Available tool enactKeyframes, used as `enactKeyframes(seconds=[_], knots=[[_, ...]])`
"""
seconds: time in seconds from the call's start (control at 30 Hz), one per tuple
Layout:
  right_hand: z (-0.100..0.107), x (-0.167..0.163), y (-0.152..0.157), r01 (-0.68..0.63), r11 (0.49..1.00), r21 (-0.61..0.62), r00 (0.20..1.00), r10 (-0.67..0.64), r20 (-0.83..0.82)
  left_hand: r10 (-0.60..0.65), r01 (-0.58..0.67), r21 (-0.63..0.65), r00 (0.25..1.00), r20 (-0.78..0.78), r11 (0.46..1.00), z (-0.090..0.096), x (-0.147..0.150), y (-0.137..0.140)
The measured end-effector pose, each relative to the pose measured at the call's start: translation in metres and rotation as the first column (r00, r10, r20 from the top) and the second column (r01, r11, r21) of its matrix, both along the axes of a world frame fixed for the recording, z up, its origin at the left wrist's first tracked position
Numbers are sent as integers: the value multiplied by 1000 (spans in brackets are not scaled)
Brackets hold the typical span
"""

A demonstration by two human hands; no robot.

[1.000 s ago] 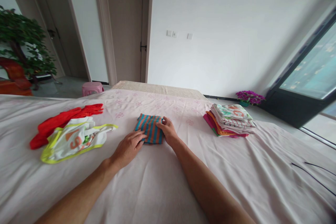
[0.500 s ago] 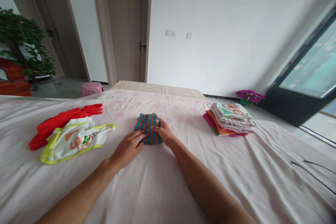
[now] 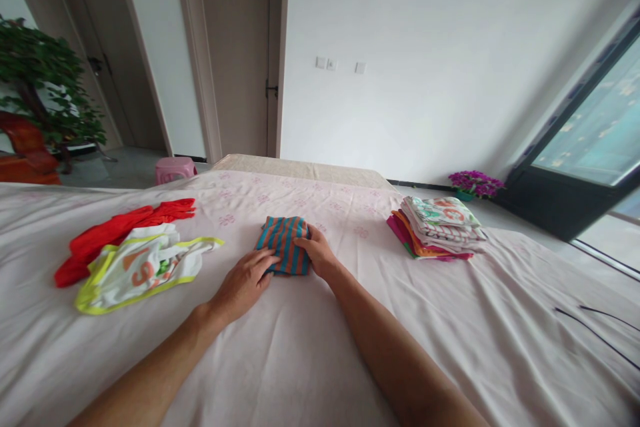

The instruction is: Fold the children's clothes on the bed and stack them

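Note:
A small folded garment with blue and orange-brown stripes (image 3: 284,240) lies on the bed sheet in front of me. My left hand (image 3: 250,277) rests on its lower left part, fingers stretched out over the fabric. At its right edge is my right hand (image 3: 319,252), thumb on top and fingers curled along the side, their tips partly hidden. To the left lie a rumpled red garment (image 3: 107,233) and a white bib-like piece with yellow-green trim (image 3: 145,270). On the right stands a stack of folded clothes (image 3: 440,227), a white printed one on top.
A pale pink flowered sheet (image 3: 300,360) covers the broad surface. Dark cords (image 3: 595,333) lie at the right. Beyond the far edge are a pink stool (image 3: 175,169), purple flowers (image 3: 476,183), a leafy plant (image 3: 45,80) and a door (image 3: 235,47).
My right hand has shifted slightly right, its thumb sliding toward the striped garment's right edge. My left hand has stayed in place.

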State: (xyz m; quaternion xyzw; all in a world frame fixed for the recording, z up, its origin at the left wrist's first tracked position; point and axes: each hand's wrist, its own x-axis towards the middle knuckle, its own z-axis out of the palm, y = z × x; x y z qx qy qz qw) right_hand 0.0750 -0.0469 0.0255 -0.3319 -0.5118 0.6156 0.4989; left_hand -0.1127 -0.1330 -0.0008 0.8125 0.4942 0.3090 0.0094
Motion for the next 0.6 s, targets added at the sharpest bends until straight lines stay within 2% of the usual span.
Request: enactKeyframes(seconds=[0.17, 0.43, 0.6], knots=[[1, 1, 0, -22, 1000, -16, 999, 21, -44, -2, 2, 2, 1000, -6, 1000, -1, -1, 1], [-4, 2, 3, -21, 999, -29, 1000, 20, -23, -9, 9, 9, 1000, 4, 1000, -2, -1, 1], [-8, 2, 4, -17, 1000, 8, 1000, 16, 19, -5, 5, -6, 1000, 5, 1000, -2, 0, 1]])
